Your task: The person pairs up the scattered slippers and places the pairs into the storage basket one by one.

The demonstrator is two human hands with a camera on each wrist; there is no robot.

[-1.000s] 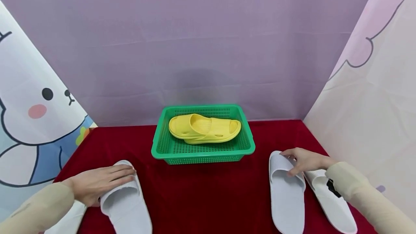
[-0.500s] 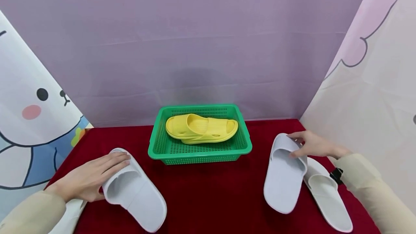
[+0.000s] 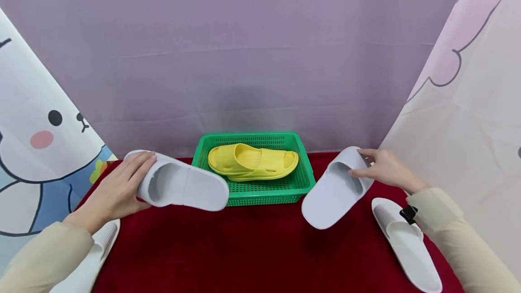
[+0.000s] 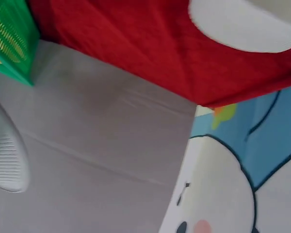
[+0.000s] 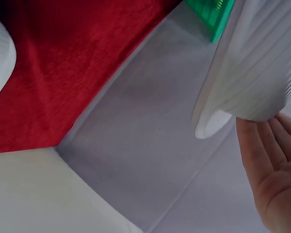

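Note:
My left hand [image 3: 118, 189] grips a light grey slipper [image 3: 205, 189] by its toe strap, with the heel pointing right over the front left of the green basket [image 3: 260, 200]. The right hand [image 3: 384, 168] pinches the strap of a matching grey slipper [image 3: 329, 198], tilted with its heel toward the lower left, near the basket's right corner. In the right wrist view the fingers [image 5: 262, 145] reach the edge of the ribbed strap [image 5: 262, 73]. Yellow slippers [image 3: 252, 162] lie stacked inside the basket.
A white slipper [image 3: 87, 261] lies at the table's left, partly under the left forearm. Another white slipper [image 3: 407, 248] rests at the right edge beside the right sleeve. Dark red cloth [image 3: 260, 248] covers the table; a lilac curtain [image 3: 252, 58] hangs behind.
Both hands have lifted the grey slippers off the cloth and moved them up toward the basket. The heels have swung inward. The white slippers at the sides are now more exposed.

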